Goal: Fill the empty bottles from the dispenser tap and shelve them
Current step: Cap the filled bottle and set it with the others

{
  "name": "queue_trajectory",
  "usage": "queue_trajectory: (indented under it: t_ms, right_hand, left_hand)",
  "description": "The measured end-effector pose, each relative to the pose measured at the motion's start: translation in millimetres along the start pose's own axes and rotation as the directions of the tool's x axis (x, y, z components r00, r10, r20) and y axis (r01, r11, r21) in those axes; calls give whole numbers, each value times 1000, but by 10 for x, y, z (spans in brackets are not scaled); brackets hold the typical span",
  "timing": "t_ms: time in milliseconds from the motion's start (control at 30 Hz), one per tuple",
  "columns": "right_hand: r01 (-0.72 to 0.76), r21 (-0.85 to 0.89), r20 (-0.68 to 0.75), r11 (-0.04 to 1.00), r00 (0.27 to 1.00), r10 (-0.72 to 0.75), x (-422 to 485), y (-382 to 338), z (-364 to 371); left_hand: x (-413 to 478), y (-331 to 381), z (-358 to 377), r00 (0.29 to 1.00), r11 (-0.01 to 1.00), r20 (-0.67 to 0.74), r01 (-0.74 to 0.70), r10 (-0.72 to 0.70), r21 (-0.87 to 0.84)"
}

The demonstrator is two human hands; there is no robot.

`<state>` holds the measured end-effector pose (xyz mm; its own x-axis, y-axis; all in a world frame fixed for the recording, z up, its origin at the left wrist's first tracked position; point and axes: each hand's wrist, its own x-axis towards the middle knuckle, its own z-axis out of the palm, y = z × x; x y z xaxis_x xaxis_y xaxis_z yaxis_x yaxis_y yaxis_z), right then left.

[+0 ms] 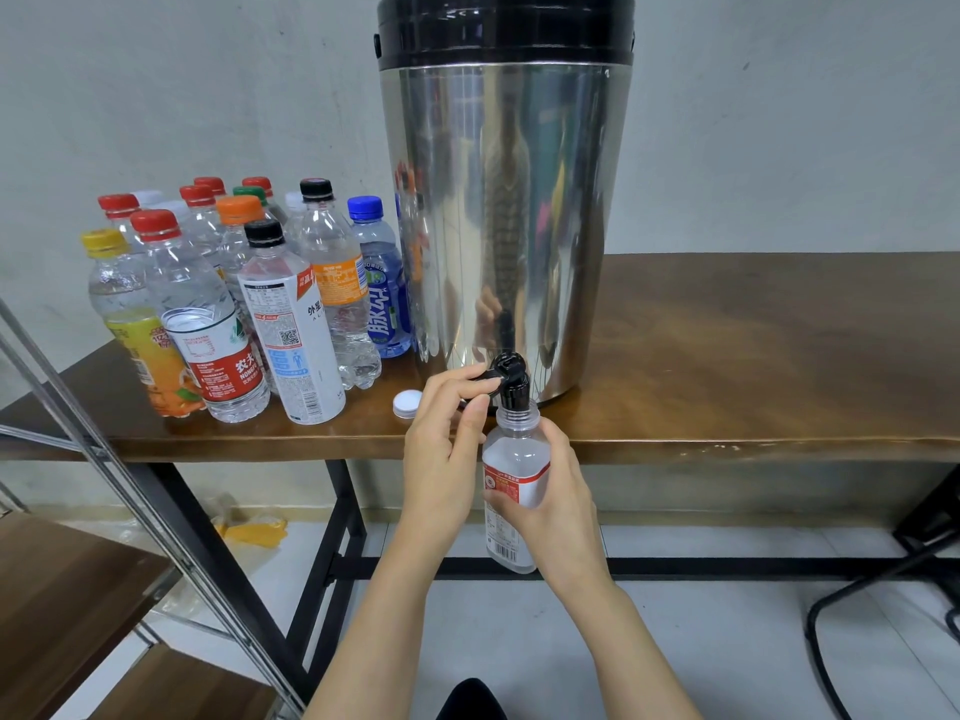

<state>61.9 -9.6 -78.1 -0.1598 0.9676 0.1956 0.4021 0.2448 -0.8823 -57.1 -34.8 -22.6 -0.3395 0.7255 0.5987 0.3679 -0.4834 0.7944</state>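
Gripping uncapped bottle [515, 459] below spout: person's R hand [558, 493]; L hand [441, 444] pinches tap lever [480, 377]. Legible nearby: red-label bottle [218, 356] "农夫 NONGF…", blue bottle [383, 288] "脉动".

Brown wooden table [753, 356] on black metal legs. Tall shiny steel dispenser [506, 226] with black lid stands near the front edge. Cluster of upright capped clear plastic bottles [234, 304] left of dispenser. Small white bottle cap [408, 402] lies loose just left of dispenser base.
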Motion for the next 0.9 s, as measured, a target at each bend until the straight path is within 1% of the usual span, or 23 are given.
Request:
queue_trajectory:
  t_ms: [900]
  right_hand:
    - [2,4,-1,1000,1000,-2,16,30,17]
  left_hand:
    - [-6,-19,3,1000,1000,1,20,-20,13]
